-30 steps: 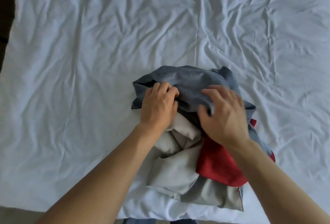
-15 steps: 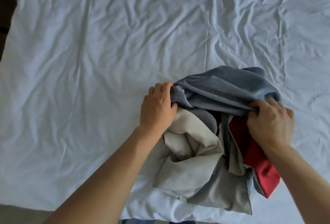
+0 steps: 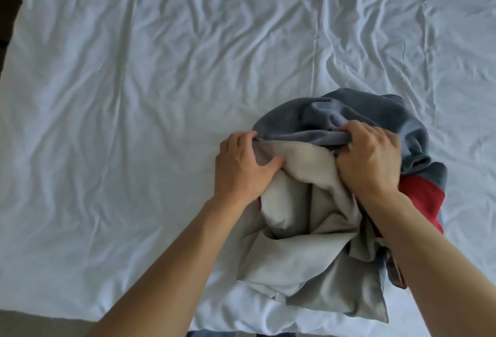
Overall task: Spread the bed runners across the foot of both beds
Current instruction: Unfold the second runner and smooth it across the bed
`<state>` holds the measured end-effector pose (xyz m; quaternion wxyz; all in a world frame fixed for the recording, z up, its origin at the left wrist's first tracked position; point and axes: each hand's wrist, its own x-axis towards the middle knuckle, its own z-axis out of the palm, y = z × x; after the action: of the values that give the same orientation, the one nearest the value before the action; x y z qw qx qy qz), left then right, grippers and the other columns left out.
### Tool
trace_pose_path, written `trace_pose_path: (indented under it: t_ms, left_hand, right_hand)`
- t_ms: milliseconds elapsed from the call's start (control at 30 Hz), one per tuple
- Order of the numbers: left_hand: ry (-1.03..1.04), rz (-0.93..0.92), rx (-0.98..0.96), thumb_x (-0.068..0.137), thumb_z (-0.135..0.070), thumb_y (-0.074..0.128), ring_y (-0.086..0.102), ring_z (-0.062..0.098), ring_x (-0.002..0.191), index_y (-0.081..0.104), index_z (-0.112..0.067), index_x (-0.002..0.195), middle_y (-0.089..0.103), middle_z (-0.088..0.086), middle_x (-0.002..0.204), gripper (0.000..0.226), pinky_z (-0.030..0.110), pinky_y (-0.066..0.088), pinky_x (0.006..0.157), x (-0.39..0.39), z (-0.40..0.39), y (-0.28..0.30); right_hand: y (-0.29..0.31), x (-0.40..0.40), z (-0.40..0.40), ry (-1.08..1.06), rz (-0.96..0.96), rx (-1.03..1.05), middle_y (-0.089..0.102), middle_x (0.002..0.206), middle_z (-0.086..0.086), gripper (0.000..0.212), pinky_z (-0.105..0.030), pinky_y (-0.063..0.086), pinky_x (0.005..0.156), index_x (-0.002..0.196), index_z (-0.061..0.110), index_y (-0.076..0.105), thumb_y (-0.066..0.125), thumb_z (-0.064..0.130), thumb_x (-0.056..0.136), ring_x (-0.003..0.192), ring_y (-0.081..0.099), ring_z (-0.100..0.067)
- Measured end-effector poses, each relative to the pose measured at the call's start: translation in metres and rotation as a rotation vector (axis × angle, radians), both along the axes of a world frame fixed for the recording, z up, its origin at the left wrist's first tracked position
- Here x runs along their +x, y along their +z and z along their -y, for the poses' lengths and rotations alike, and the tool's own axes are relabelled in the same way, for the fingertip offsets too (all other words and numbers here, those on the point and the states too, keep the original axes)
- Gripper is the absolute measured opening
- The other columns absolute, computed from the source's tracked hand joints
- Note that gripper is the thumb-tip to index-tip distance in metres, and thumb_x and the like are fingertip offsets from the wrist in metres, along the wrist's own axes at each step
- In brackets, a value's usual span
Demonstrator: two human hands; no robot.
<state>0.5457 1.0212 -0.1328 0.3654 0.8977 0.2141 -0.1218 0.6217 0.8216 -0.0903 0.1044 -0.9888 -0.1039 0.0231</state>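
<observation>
A crumpled bed runner (image 3: 316, 232) lies bunched near the foot edge of the bed (image 3: 134, 122), right of centre. It shows a blue-grey face (image 3: 357, 113) on top, a pale grey underside in the middle and a red part (image 3: 421, 197) at the right. My left hand (image 3: 241, 167) grips the runner's left edge where blue-grey meets pale grey. My right hand (image 3: 370, 159) is closed on a fold of the blue-grey fabric, a short way to the right. Both forearms reach in from below.
The bed is covered by a wrinkled white sheet that fills most of the view. A dark strip (image 3: 8, 14) runs along the far left beside the bed. The foot edge of the bed (image 3: 80, 318) and a strip of floor show at the bottom left.
My right hand has moved left, from the right side of the bundle to a fold close to my left hand. My left hand still holds the left edge. The bundle has shifted a little.
</observation>
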Motion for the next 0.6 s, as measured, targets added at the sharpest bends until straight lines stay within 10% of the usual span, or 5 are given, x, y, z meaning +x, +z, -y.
trace_pose_path:
  t_ms: [167,467,600]
  left_hand:
    - [0.142,-0.126,-0.347,0.084,-0.040,0.071,0.063,0.017,0.100,0.051,-0.030,0.128,0.068,-0.010,0.099,0.049,0.035,0.052,0.083,-0.001,0.020,-0.004]
    - [0.300,0.287,-0.128,0.085,-0.006,0.058,0.054,0.001,0.068,0.069,-0.021,0.094,0.060,-0.014,0.072,0.021,-0.001,0.033,0.062,0.039,-0.055,0.034]
    - [0.360,0.296,-0.039,0.088,-0.007,0.056,0.057,0.003,0.074,0.067,-0.021,0.098,0.060,-0.016,0.078,0.021,0.001,0.037,0.066,0.037,-0.101,0.042]
  right_hand:
    - [0.008,-0.006,0.009,-0.131,-0.021,-0.058,0.068,0.079,-0.010,0.017,-0.043,0.035,0.094,0.089,0.012,0.069,0.062,0.005,0.076,0.082,0.059,-0.034]
    - [0.026,-0.012,-0.082,0.208,-0.047,0.116,0.061,0.128,-0.004,0.061,-0.051,0.030,0.114,0.135,0.021,0.057,0.068,0.043,0.079,0.122,0.052,-0.027]
    - [0.014,-0.003,-0.093,0.123,-0.058,-0.028,0.067,0.108,-0.007,0.040,-0.053,0.026,0.116,0.124,0.013,0.062,0.062,0.013,0.084,0.110,0.057,-0.032]
